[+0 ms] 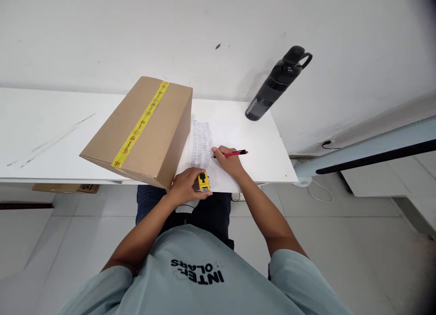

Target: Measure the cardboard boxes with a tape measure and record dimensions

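Observation:
My left hand (186,186) is closed around a yellow and black tape measure (203,182) at the table's front edge. In my right hand (227,159) is a red pen (236,153) with black parts, its tip low over a white sheet of paper (221,176). Rows of small handwriting (200,142) cover the left part of the sheet. Just left of the paper stands a brown cardboard box (150,129), sealed along its top with yellow printed tape (139,126). The box's near corner is close to my left hand.
A black bottle (274,86) with a loop lid stands at the back right of the white table (44,129), near the wall (112,38). Under the table at left lies another cardboard piece (64,188). A pale blue post (357,147) runs along the right side.

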The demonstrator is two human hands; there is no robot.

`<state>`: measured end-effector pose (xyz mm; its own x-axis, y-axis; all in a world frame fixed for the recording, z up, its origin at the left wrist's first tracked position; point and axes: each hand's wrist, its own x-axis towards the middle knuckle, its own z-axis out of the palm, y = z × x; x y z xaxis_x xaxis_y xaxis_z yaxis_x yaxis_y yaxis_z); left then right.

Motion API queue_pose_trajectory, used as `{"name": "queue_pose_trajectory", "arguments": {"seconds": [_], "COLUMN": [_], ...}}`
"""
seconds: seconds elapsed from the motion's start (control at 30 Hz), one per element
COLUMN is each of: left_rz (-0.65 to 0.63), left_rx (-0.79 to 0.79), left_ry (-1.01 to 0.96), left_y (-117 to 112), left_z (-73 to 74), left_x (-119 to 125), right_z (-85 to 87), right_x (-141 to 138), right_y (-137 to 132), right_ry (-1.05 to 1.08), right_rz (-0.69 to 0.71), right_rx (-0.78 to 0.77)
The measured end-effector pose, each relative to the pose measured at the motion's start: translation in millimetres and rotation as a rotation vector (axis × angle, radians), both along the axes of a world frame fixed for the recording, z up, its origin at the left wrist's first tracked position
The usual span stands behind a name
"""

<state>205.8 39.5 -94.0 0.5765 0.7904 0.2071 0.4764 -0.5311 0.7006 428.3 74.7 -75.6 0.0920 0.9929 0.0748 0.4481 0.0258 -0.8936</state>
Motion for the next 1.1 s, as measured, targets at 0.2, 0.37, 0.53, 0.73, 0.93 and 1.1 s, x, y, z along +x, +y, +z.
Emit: {"name": "queue_pose_trajectory", "arguments": {"seconds": [0.2,0.37,0.53,0.73,0.93,1.1], "left_rz": [-0.032,-0.020,-0.024,-0.024,-0.019,-0.014], "left_rx": [0.014,-0.025,-0.025,0.004,0.009,0.020], "left_ry": [0.010,0.044,0.041,0.047,0.050,0.049], "left_y": [-0.1,-1.0,-1.2,0.4,-0.5,-0.8], "left_z": [-3.9,-1.2,-1.0,-3.4,-3.6,-2.8], "left_x": [-0.8,-0.1,0.2,0.2,0.1,-0.2], "right_z": [-3.7,-5.3,-7.3,-10.5,-11.9,-12.2], "right_x": [-1.7,-1.0,-0.2,1.9,1.7,0.8], "right_y": [0.3,2.2,2.4,2.3,3.3,3.3], "right_ry": [-0.056,-0.061,-0.045,-0.044,-0.046,-0.048], "right_rz": [-0.016,0.007,0.017,0.007,0.010,0.006], "right_rx": [0.002,0.005,0.013,0.034,0.054,0.066]}}
